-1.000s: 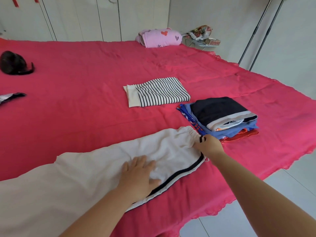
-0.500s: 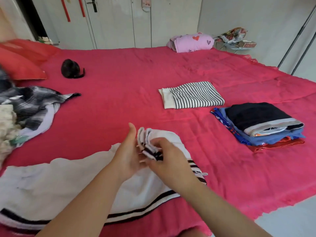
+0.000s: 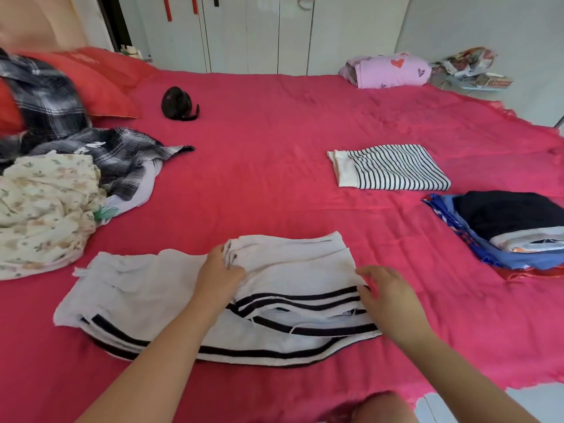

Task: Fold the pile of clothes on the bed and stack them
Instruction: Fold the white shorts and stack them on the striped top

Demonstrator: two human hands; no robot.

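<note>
Fingers point(image 3: 220, 257) of our left hand point(image 3: 222, 271) pinch the gathered waistband of the white trousers point(image 3: 146, 288) and hold it down on top of the legs. Our right hand point(image 3: 387, 288) is spread and relaxed, its fingertips just touching the right edge of the new fold, where the black side stripes bend back.

A second ago the trousers lay at full length, with our left palm flat on them and our right hand pinching the waistband. Half a second ago both hands held that waistband in the air. Now it is laid over to the left, so the trousers lie doubled in front of us on the red bedcover point(image 3: 274, 184), and the right hand has let go.

We judge the first fold done, with one more likely before the garment is small enough to stack. To the right waits the stack of folded clothes point(image 3: 506, 221); beyond it a folded striped top point(image 3: 393, 169) lies alone. To the left, the unfolded pile point(image 3: 45, 209) of floral and checked fabric remains, so much of the task is left.
</note>
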